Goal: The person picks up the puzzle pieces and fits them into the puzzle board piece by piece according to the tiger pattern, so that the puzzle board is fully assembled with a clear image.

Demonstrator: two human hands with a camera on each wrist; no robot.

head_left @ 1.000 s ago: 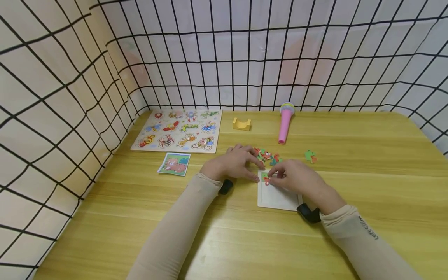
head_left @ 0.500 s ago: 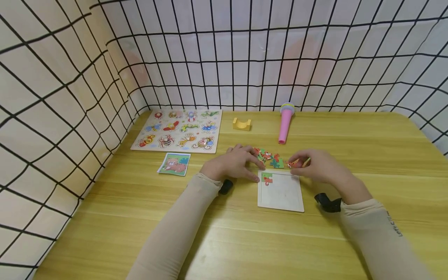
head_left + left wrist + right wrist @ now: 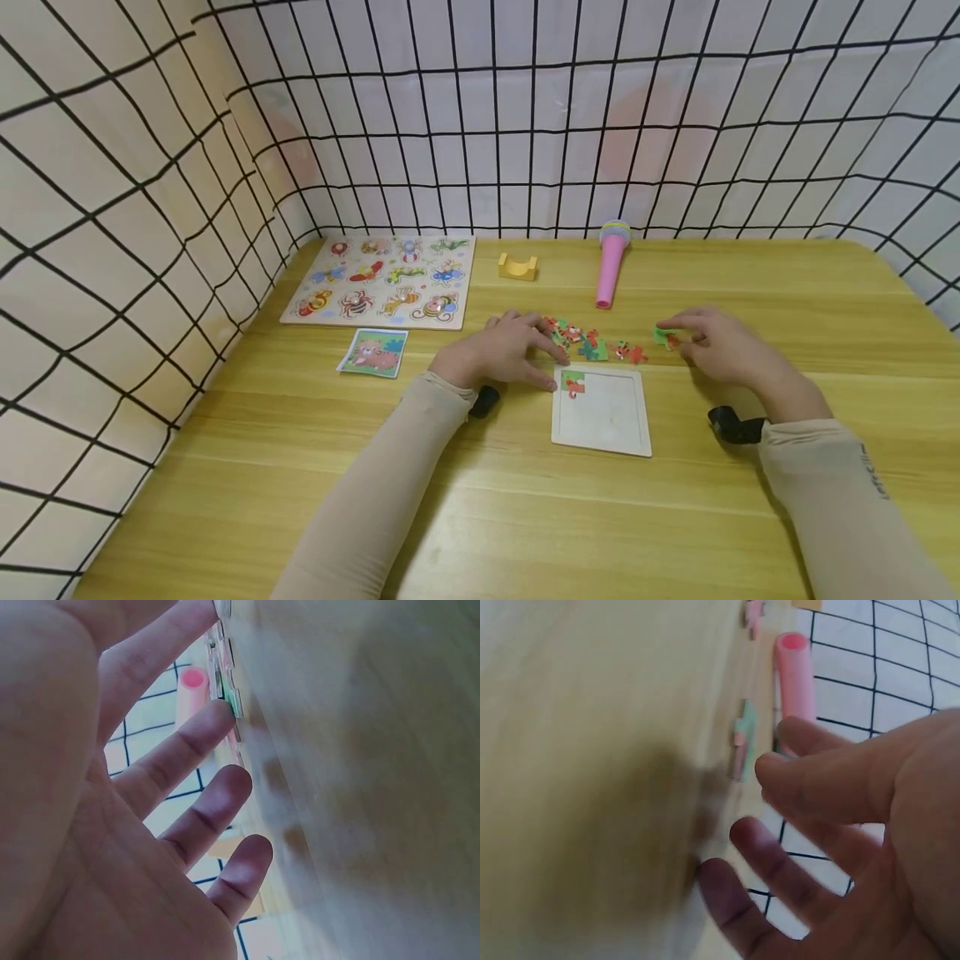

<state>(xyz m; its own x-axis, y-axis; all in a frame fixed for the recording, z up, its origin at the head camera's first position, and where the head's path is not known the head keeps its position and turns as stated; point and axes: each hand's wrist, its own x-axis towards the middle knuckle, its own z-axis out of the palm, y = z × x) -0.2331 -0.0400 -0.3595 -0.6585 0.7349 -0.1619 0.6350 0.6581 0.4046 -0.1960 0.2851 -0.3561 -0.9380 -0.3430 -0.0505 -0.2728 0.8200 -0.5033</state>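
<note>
My left hand [image 3: 504, 350] rests at the upper left corner of a white puzzle tray [image 3: 603, 421], thumb and index finger near its edge. Its fingers are spread and fairly straight in the left wrist view. In the tray's upper left corner lies a green and red puzzle piece [image 3: 573, 382]. My right hand [image 3: 731, 350] hovers at a green and orange puzzle piece [image 3: 663, 337] on the table; in the right wrist view that piece [image 3: 742, 742] sits just beyond the thumb, with nothing gripped. Between the hands lie a red and white puzzle piece [image 3: 630, 352] and a cluster of pieces [image 3: 570, 333].
A picture card [image 3: 375, 352] lies left of my left hand, below an insect peg puzzle board [image 3: 382, 279]. Toward the back are a yellow block [image 3: 517, 267] with a curved notch and a pink toy microphone [image 3: 612, 262]. Black grid netting [image 3: 532, 125] surrounds the table.
My right hand has moved from the tray to the right. A red and white piece it held half a second ago now lies on the table. The left hand has stayed put.
</note>
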